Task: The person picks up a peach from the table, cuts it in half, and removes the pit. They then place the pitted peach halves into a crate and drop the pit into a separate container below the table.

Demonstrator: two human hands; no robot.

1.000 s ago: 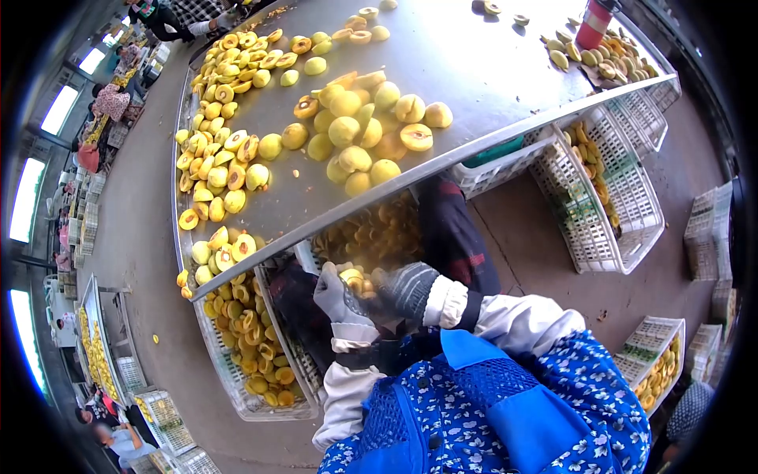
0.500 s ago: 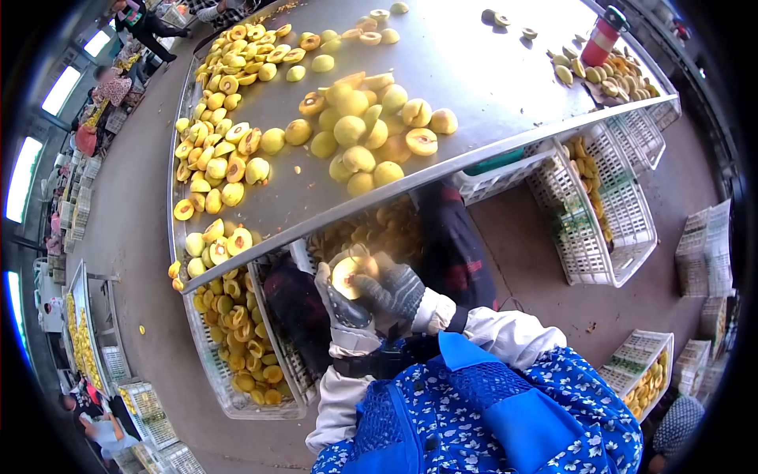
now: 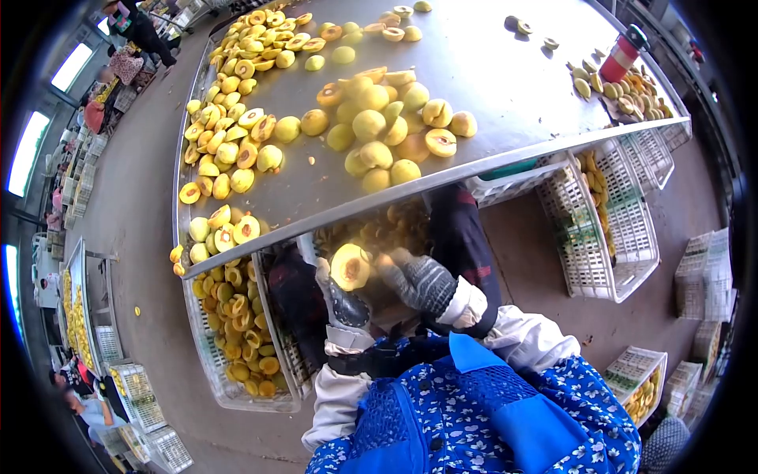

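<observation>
My left hand [image 3: 346, 306], in a grey glove, holds a halved yellow fruit [image 3: 350, 266], its cut face turned up toward the camera. To the right of that half, my right hand [image 3: 418, 283] has its fingers curled, and blur hides whether anything is between them. Both hands are over my lap, just below the near edge of the metal table [image 3: 316, 217]. Whole and halved fruits [image 3: 369, 126] are heaped on the tabletop ahead. Beneath my hands, a crate of fruit pieces [image 3: 383, 233] is partly hidden.
White crates of fruit [image 3: 193, 316] stand at lower left and more crates [image 3: 592, 253] at right. A red flask [image 3: 622, 55] is on the table's far right beside fruit pieces. Other people [image 3: 138, 31] are at far left.
My right hand has moved away from the fruit half, which now shows more fully in my left hand. The whole view has shifted slightly.
</observation>
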